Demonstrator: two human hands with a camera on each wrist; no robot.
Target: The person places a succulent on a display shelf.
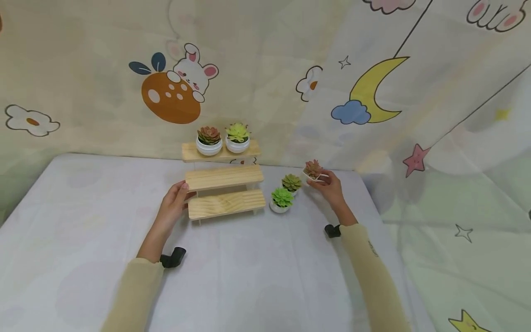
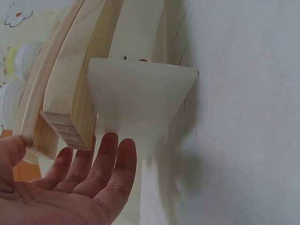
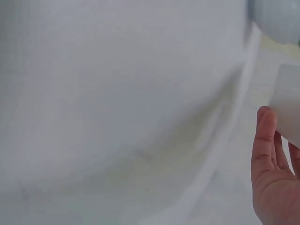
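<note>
My left hand holds the left end of a three-tier wooden display stand. In the left wrist view, the thumb touches a tier's end and the fingers reach in beside the white side support. To the right of the stand, my right hand grips a reddish potted succulent by its white pot, tilted and raised off the table. The right wrist view shows that pot partly, against thumb and fingers. A dark green succulent and a bright green succulent stand between hand and stand.
On the top tier sit a red-green succulent and a yellow-green succulent in white pots. The white-covered table meets a cartoon-print cloth backdrop behind the stand and at the right.
</note>
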